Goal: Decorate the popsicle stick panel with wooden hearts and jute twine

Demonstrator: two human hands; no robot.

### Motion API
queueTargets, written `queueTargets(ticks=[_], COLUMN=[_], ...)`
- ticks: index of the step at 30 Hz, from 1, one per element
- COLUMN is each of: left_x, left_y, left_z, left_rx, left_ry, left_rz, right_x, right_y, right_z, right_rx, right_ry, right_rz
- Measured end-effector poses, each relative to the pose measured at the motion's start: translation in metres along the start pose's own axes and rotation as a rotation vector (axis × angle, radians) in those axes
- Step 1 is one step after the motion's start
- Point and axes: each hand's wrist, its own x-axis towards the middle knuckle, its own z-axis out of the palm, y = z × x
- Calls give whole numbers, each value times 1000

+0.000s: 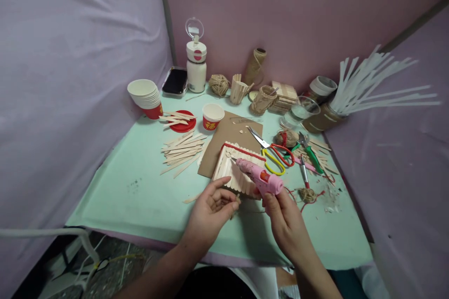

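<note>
My right hand (282, 210) grips a pink hot glue gun (257, 175). Its nozzle points up and left over a panel of wooden craft sticks (224, 168) with a red cord along its far edge. Small round wooden pieces (228, 154) lie on the panel near the nozzle tip. My left hand (215, 205) is at the panel's near left corner, fingers curled and closed on a small bit of brown twine (238, 200). Under the panel is a brown cardboard sheet (213, 152).
Scissors (270, 147), green pliers (312, 156) and twine balls (287, 138) lie to the right. Craft sticks (182, 149), paper cups (145, 96) and a red lid (185, 124) are left. A white bottle (196, 72) and glue sticks (368, 84) stand behind.
</note>
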Motion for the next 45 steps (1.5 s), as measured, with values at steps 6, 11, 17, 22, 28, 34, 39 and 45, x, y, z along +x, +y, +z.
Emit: queueTargets(ticks=[6, 11, 17, 22, 28, 34, 39, 45], left_x=[-1, -1, 0, 0, 0, 0, 0, -1], left_y=[-1, -1, -1, -1, -2, -2, -2, 0], left_z=[-1, -2, -2, -1, -2, -2, -2, -1], left_rx=[-6, 9, 5, 13, 21, 21, 16, 25], left_ry=[-21, -27, -23, -23, -15, -9, -8, -12], left_rz=[-10, -12, -11, -10, -8, -13, -13, -12], right_x=[1, 1, 4, 3, 2, 3, 2, 4], right_y=[4, 0, 0, 0, 4, 5, 5, 6], right_z=[4, 4, 5, 6, 5, 6, 5, 5], right_rx=[-7, -21, -39, -38, -37, -52, -41, -37], right_ry=[-16, -14, -30, -31, -35, -30, -34, -35], right_rz=[15, 36, 37, 25, 18, 4, -2, 0])
